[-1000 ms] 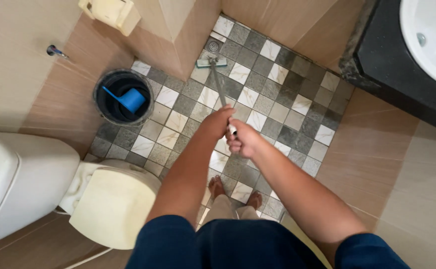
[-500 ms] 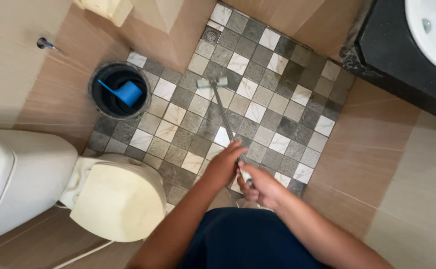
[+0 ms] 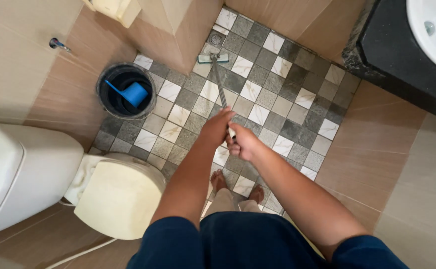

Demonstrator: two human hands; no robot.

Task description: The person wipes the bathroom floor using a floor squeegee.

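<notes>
I look straight down on both of my hands wrapped around the long handle point(image 3: 221, 92) of a floor squeegee. My left hand point(image 3: 217, 127) sits a little ahead on the shaft, its fingers point(image 3: 226, 115) curled shut around it. My right hand point(image 3: 242, 143) closes on the near end of the handle just behind the left, the fingers folded tight into a fist, the two hands almost touching. From the fingers the handle runs away from me across the checkered tile floor point(image 3: 277, 104) to the squeegee head point(image 3: 213, 58), which lies flat on the tiles well beyond my hands, right beside a small round floor drain point(image 3: 216, 39) in the corner recess. To the left of my fingers, and well apart from them, stands a dark round bucket point(image 3: 103, 99) with a blue dipper point(image 3: 132, 93) inside it. Nearer to me on that same side are the cream toilet lid point(image 3: 121, 197) and the white cistern point(image 3: 13, 174). Directly below my hands my bare feet point(image 3: 219, 179) stand on the tiles. Far off to the right of the fingers, a black table point(image 3: 387, 55) carries a white basin point(image 3: 434, 30). I cannot tell whether the floor is wet.
</notes>
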